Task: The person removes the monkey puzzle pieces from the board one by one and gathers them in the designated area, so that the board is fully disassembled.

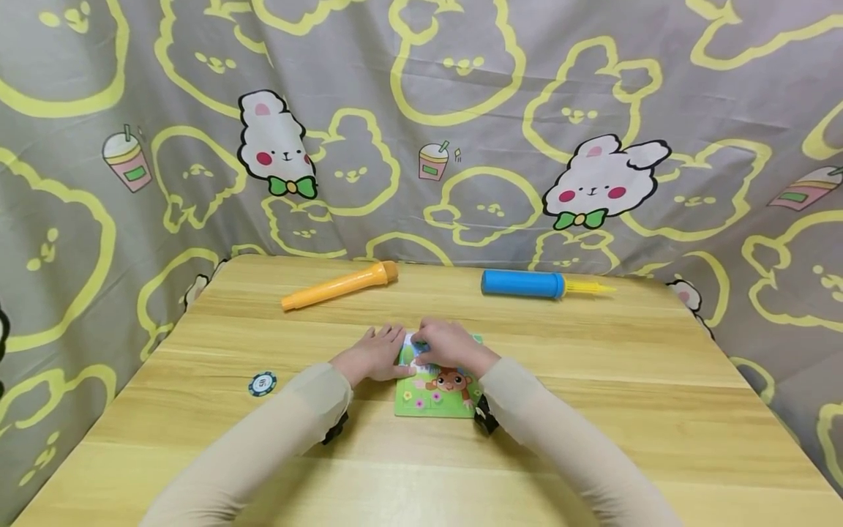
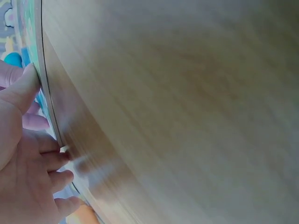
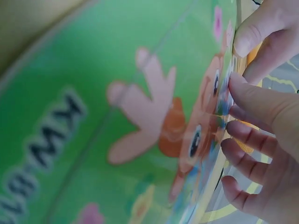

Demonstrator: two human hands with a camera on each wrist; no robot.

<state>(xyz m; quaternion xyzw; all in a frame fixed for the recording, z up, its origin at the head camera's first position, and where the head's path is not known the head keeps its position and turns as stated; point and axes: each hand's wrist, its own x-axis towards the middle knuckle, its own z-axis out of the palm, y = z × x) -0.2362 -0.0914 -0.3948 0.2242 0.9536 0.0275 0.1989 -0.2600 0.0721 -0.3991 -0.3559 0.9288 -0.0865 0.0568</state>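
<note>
A jigsaw puzzle board (image 1: pixel 421 404) with a cartoon monkey on green lies on the table in the head view. My left hand (image 1: pixel 377 354) rests at its left edge, the thumb reaching onto the picture. In the left wrist view the left fingers (image 2: pixel 55 161) are spread along the edge. My right hand (image 1: pixel 451 344) is over the upper part of the board, with bent fingers touching its surface. The right thumb (image 3: pixel 245 91) and index finger stand a little apart on the picture. Whether a puzzle piece is pinched between them is hidden.
An orange toy microphone (image 1: pixel 339 287) lies at the back left, and a blue hand pump (image 1: pixel 523 284) with a yellow nozzle at the back right. A blue-and-white poker chip (image 1: pixel 262 383) lies left of the board. A patterned curtain (image 1: pixel 369 66) hangs behind the table (image 1: pixel 632 366).
</note>
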